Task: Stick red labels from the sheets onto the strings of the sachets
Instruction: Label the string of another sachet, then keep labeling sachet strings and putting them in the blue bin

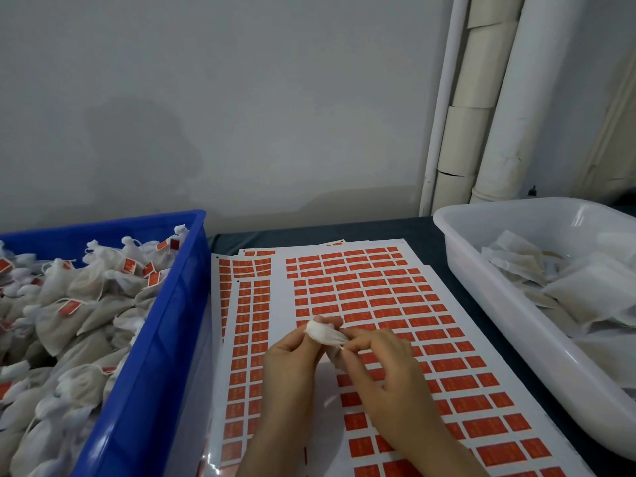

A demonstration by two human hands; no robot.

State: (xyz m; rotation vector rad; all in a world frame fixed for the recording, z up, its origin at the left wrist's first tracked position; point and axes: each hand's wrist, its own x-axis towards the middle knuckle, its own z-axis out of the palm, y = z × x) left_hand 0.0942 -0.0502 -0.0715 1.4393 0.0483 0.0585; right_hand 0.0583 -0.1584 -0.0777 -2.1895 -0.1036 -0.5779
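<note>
Fingers (354, 340) of the left hand (296, 356) and right hand (385, 370) pinch 1 white sachet (321, 333) just above the label sheets (378, 287), probably so a red label (385, 313) is close. Blue bin (155, 339), left, holds labelled ones; white tub (499, 304), right, holds bare ones.

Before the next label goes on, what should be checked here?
1. Is the sachet held? Ok: the left hand and the right hand both pinch it above the label sheets.
2. Is its string free to reach? Cannot tell: the fingers hide it.
3. Are red labels left on the top sheet? Ok: many rows remain.
4. Is a label already on this sachet? Cannot tell: none shows.
5. Are more sachets waiting in the white tub? Ok.
</note>
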